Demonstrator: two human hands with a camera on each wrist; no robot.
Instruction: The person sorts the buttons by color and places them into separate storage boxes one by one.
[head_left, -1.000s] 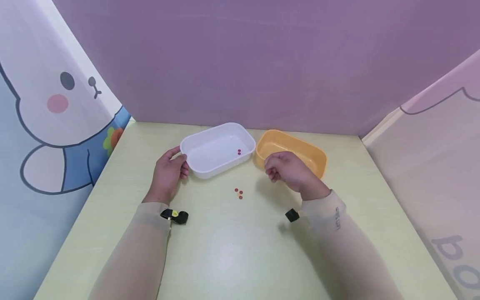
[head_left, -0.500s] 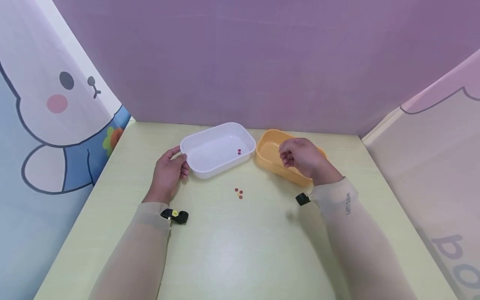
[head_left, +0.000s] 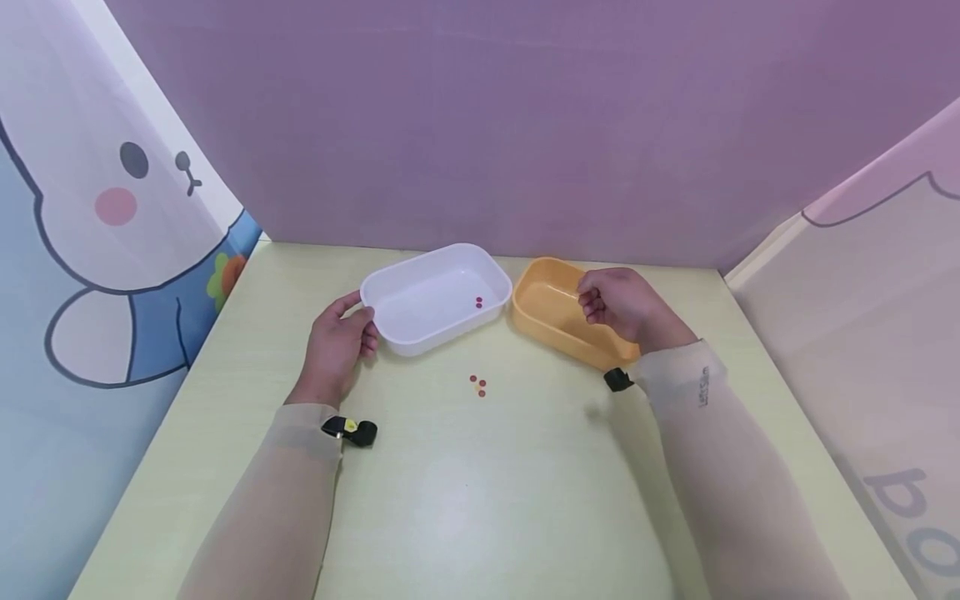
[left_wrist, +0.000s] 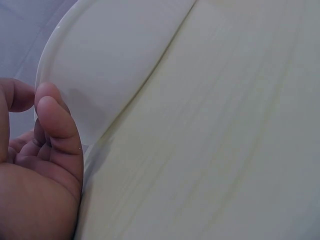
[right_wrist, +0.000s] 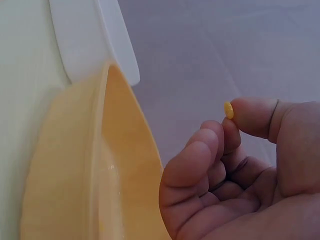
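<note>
The head view is bright, with glare toward the bench's [head_left: 465,508] near edge and soft shadow beside the right sleeve [head_left: 738,475]; wrist views look dimmer.

The pinched piece [right_wrist: 228,110] is yellow, the loose pieces [head_left: 482,383] are mostly dark red, the left tray [head_left: 412,308] is white, the right tray [head_left: 551,332] is orange, and the counter [left_wrist: 210,150] is pale yellow-green with faint streaks.

Your head view looks forward and down from above the table [head_left: 465,500], your left-wrist view sits close to your left hand [left_wrist: 45,170] at frame left, your right-wrist view close to your right hand [right_wrist: 240,197] at lower right, white tray [head_left: 427,308] in all three, orange tray [head_left: 542,304] shared by head and right wrist
</note>
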